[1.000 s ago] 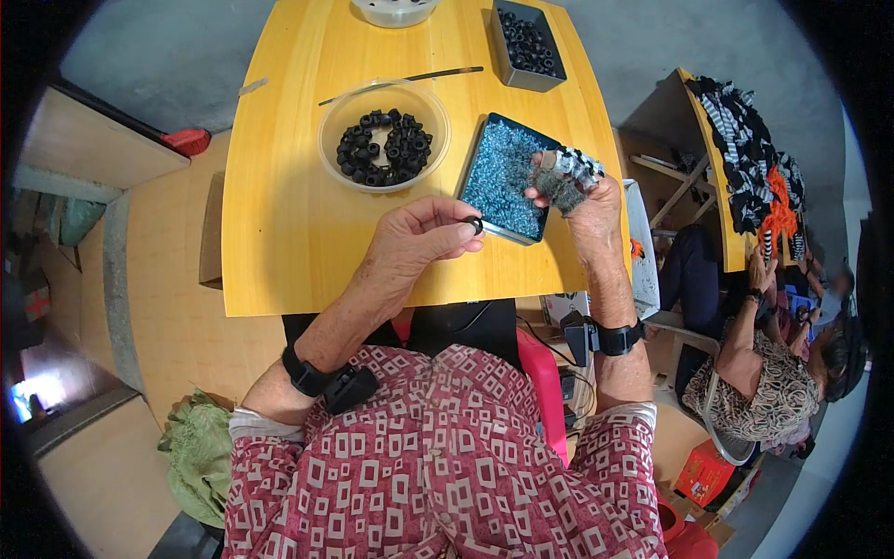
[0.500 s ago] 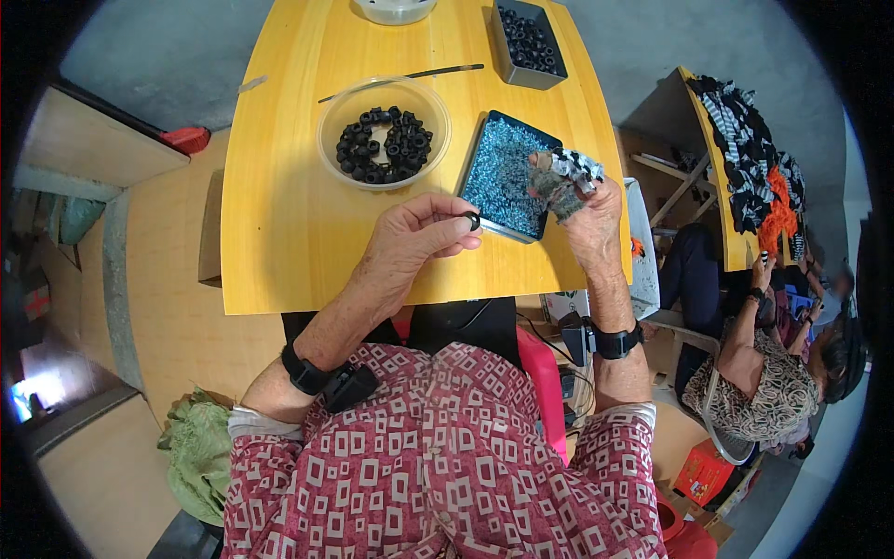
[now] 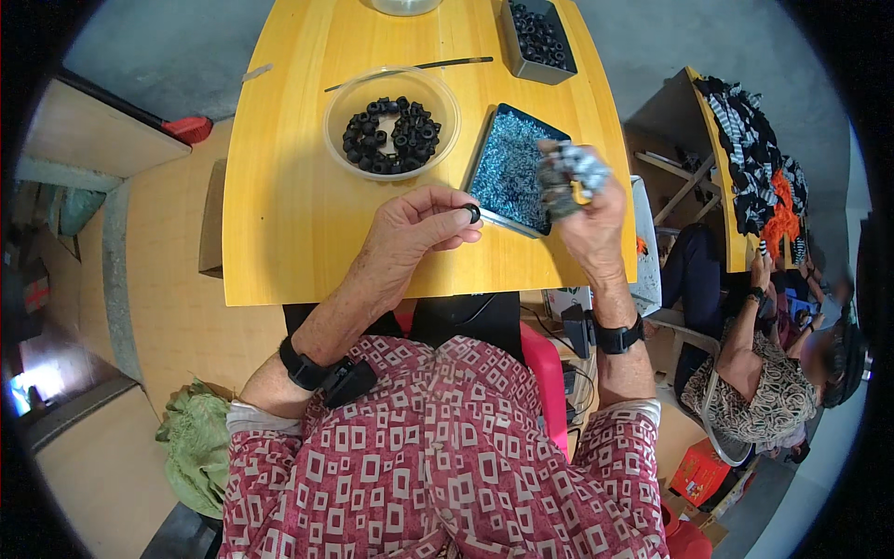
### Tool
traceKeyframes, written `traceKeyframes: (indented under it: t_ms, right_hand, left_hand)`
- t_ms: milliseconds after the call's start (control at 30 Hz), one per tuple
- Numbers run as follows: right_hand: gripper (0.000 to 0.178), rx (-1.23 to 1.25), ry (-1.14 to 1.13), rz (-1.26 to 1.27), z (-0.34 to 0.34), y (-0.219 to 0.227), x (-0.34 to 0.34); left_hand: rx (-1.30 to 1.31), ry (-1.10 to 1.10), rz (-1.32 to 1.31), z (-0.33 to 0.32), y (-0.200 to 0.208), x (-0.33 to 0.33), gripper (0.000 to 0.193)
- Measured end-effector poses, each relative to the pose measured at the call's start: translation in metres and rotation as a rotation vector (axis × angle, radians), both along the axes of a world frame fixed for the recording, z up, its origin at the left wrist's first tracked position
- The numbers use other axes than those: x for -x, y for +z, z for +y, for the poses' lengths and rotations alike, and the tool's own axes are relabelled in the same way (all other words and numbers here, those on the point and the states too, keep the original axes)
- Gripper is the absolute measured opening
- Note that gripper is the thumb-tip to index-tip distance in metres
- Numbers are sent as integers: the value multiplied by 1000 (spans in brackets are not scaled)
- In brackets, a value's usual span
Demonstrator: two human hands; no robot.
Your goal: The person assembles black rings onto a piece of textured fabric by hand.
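My left hand (image 3: 408,225) is closed in a pinch on a small black ring-shaped part (image 3: 472,214), held over the table near the tray's lower left corner. My right hand (image 3: 594,228) is raised at the right side of a rectangular tray (image 3: 510,224) of small shiny bluish pieces (image 3: 507,168). Grey and patterned cloth wraps (image 3: 579,172) cover some of its fingers. Motion smears those fingertips, so whether they hold anything is unclear. Beyond my left hand stands a round clear bowl (image 3: 455,116), with several black ring-shaped parts (image 3: 419,140) inside.
A black strip (image 3: 456,61) lies behind the bowl. A grey box (image 3: 545,72) of black parts and a pale container (image 3: 405,6) stand at the table's far side. To the right, a person (image 3: 759,373) sits by another table heaped with striped cloth (image 3: 736,140).
My right hand has shifted slightly and its fingers have become blurred. My left hand keeps its pinch on the black part. The table has moved slightly within the view.
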State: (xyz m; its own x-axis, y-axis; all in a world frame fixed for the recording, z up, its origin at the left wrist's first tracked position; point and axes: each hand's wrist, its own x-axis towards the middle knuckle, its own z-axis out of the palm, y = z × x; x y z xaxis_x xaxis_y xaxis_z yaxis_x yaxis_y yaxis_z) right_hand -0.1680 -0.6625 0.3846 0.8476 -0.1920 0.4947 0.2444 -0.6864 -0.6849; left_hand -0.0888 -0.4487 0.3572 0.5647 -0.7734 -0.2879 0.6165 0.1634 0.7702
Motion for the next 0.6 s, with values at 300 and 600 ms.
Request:
traceKeyframes:
  t_ms: [300, 600]
  right_hand:
    - [12, 16, -184, 341, -5, 15, -2]
    - [10, 763, 171, 563, 9, 12, -19]
  left_hand:
    - [4, 6, -3, 6, -1, -1, 20]
    - [-19, 12, -10, 7, 1, 0, 19]
